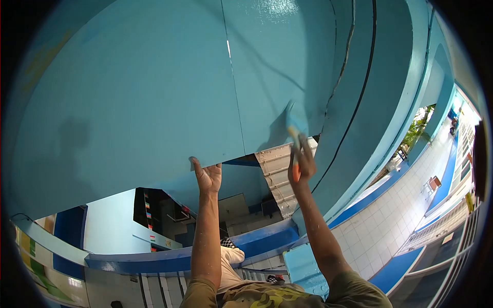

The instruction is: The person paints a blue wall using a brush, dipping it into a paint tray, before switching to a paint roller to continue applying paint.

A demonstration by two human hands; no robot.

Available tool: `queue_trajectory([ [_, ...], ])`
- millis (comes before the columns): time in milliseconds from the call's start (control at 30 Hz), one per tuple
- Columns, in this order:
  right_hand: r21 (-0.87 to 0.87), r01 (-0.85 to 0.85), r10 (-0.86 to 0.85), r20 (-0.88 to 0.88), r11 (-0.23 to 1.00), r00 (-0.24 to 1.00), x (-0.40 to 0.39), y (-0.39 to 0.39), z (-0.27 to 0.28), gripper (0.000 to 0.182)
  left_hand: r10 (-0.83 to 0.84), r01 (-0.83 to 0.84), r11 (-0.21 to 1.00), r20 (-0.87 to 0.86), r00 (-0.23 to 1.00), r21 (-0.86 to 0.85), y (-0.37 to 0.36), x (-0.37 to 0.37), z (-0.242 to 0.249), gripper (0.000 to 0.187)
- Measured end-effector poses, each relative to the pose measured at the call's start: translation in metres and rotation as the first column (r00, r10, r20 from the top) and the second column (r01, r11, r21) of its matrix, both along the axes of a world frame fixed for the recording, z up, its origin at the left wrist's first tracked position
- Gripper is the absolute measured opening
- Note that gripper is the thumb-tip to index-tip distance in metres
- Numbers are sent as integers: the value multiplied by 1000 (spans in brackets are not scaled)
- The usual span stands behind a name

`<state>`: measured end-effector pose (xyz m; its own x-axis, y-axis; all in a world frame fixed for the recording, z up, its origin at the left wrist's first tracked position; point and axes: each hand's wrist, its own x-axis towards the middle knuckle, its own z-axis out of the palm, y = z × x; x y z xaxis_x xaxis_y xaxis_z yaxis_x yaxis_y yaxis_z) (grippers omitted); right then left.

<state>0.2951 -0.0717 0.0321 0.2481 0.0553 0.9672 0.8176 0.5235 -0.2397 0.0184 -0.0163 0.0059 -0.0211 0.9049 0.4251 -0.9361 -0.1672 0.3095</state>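
Observation:
A large blue-green panel (154, 113) fills the upper view, with a thin dark seam running down it. My left hand (207, 177) grips the panel's lower edge, thumb on its front face. My right hand (303, 164) is wrapped round the orange handle of a paintbrush (296, 126), whose blurred, blue-coated bristles are against or very near the panel's surface, right of the seam. The brush's shadow falls on the panel beside it.
Black cable (365, 77) runs down the wall at the right. Below are a blue ledge (169, 262), a light-blue surface (303, 264) by my body and steps (164, 290). A tiled corridor (370, 241) with a chair (434, 183) stretches right.

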Motion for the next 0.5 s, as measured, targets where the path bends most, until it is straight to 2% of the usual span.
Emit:
queue_trajectory([
  [67, -116, -121, 124, 24, 986, 992, 2, -26, -30, 15, -10, 10, 1000, 1, 1000, 7, -3, 1, 0, 66],
  [133, -107, -217, 209, -82, 970, 974, 1, -47, -28, 16, -9, 9, 1000, -2, 1000, 17, -3, 1, 2, 68],
  [167, -104, -219, 211, -83, 970, 974, 4, -48, -21, 16, -7, 8, 1000, -3, 1000, 20, -2, 1, 4, 68],
  [233, 50, -68, 76, -178, 996, 981, 7, -46, 1, 18, -2, 2, 1000, -1, 1000, 13, -1, 0, 0, 67],
  [267, 45, -70, 77, -183, 997, 980, 9, -38, 7, 18, -1, 1, 1000, -6, 1000, 8, 0, -1, -2, 67],
  [333, -9, 52, -53, -216, 999, 975, 13, -20, 19, 17, -19, 19, 1000, 8, 1000, 1, 1, -2, -4, 66],
  [367, 33, 28, -20, -230, 999, 973, 10, -6, 9, 20, -19, 19, 1000, 4, 1000, -1, -1, -3, -5, 66],
  [400, 4, 49, -48, -202, 999, 978, 1, 0, -4, 22, -20, 20, 1000, 3, 1000, 10, -2, -2, -4, 66],
  [467, -15, -26, 23, -204, 1000, 979, -22, -9, -25, 22, -25, 25, 999, 4, 1000, 35, 1, 0, 2, 65],
  [500, -50, -121, 110, -189, 991, 976, -29, -21, -29, 19, -19, 19, 999, 1, 1000, 27, 1, 0, 1, 65],
])
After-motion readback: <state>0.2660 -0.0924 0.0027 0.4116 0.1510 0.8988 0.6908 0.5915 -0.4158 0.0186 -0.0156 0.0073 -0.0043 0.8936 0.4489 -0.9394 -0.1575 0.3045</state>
